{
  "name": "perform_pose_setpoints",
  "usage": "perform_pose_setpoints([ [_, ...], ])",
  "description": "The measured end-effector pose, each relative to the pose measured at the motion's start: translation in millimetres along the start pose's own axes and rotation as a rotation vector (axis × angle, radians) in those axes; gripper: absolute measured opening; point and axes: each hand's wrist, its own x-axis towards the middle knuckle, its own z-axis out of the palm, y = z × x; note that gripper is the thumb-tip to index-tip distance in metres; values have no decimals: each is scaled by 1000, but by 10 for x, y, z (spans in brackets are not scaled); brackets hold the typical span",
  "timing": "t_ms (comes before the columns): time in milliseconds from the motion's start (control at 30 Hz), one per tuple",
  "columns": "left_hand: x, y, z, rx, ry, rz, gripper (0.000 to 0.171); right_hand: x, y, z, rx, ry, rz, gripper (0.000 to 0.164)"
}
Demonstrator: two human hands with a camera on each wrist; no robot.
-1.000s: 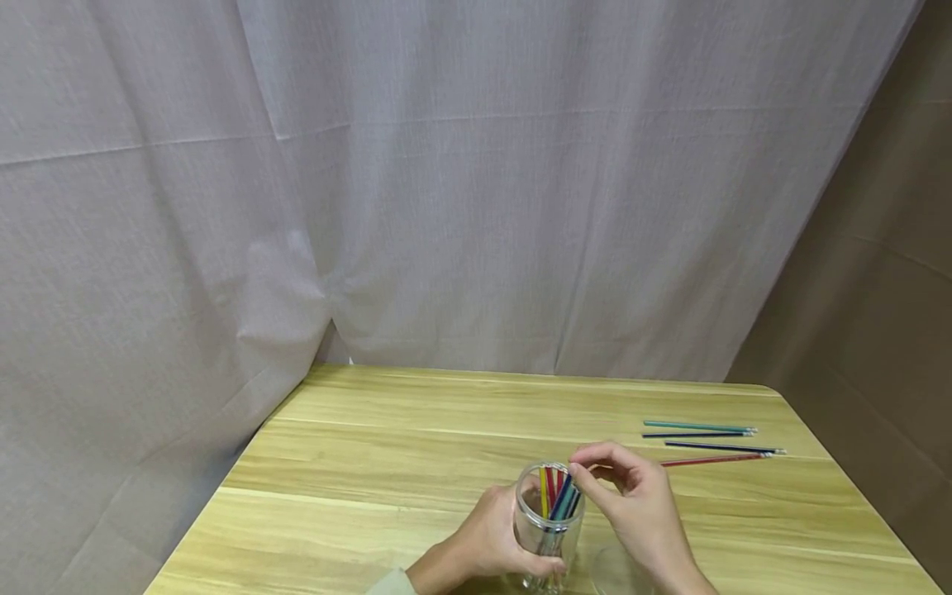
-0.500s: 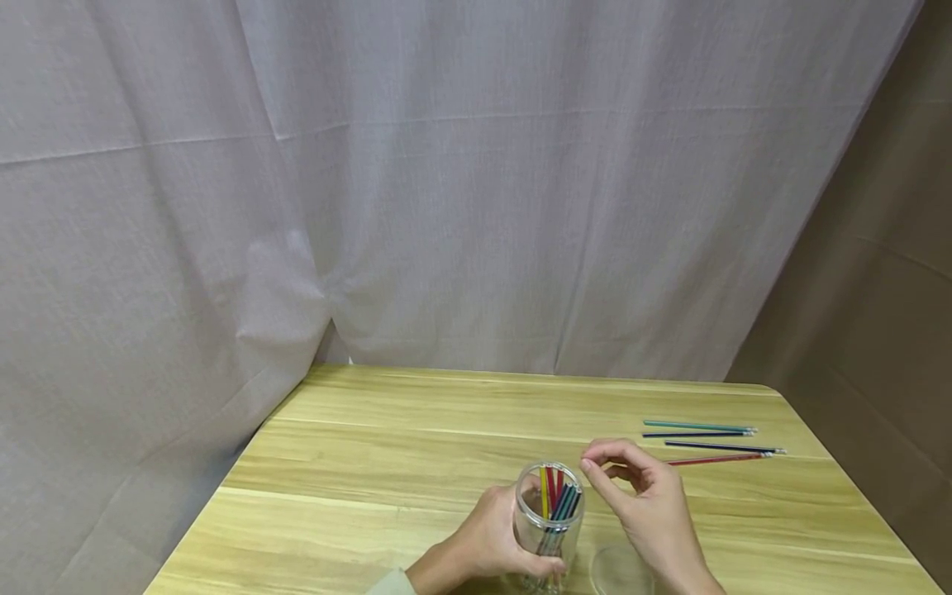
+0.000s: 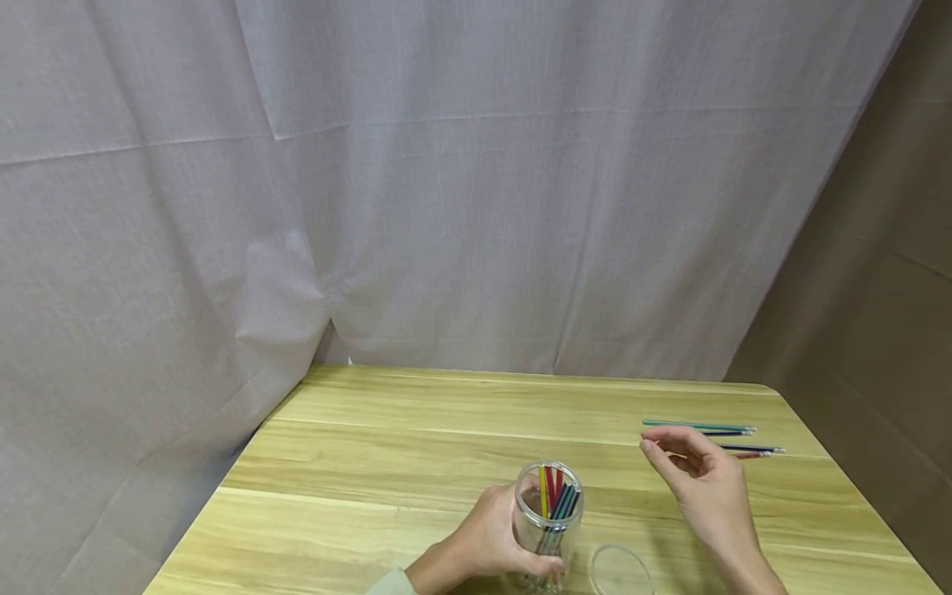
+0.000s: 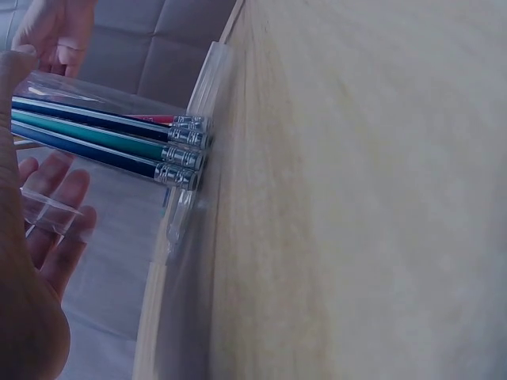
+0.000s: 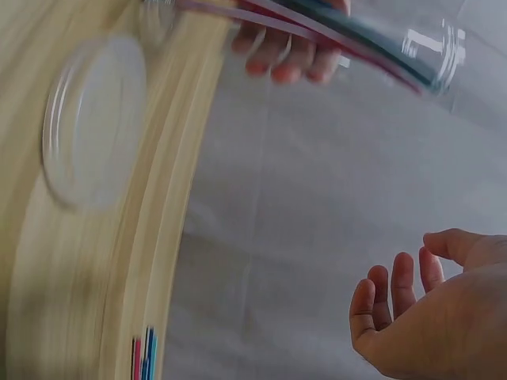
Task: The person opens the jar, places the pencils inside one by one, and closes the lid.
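My left hand (image 3: 483, 533) grips a clear jar (image 3: 568, 541), its fingers around the side and the thumb across the front. Inside, several pencils (image 3: 563, 502) stand in yellow, red, teal and dark blue. The left wrist view shows metal ferrules (image 4: 186, 137) at the pencils' lower ends, by the jar's base. My right hand (image 3: 710, 492) is raised over the table right of the jar, with relaxed, slightly bent fingers and nothing in them. Beyond it lie loose pencils: one teal (image 3: 692, 425), two dark blue (image 3: 759, 449) and one red (image 3: 753, 454), partly hidden by the hand.
A clear round lid (image 5: 95, 127) lies flat on the wooden table (image 3: 372, 463), just right of the jar. Grey curtain (image 3: 461, 207) hangs behind the table and along its left side. A brown cloth (image 3: 863, 330) borders the right.
My right hand let go of a dark blue pencil at the jar's mouth, then moved right and away toward the loose pencils. My left hand and the jar stayed put.
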Motion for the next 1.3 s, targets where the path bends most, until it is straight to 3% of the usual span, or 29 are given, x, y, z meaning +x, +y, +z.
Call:
perform_pose_setpoints([
  [267, 2, 7, -6, 0, -1, -10, 66, 311, 289, -322, -46, 24, 76, 24],
  [467, 3, 0, -2, 3, -3, -9, 65, 454, 589, -447, -90, -33, 77, 24],
  [867, 8, 17, -3, 29, 5, -4, 64, 640, 1149, -519, -209, -235, 23, 27],
  [1100, 7, 13, 0, 29, 5, -9, 63, 672, 1383, -508, -292, -308, 32, 27],
  [1300, 4, 4, -1, 22, 4, -16, 64, 690, 1529, -466, -303, -339, -14, 27],
])
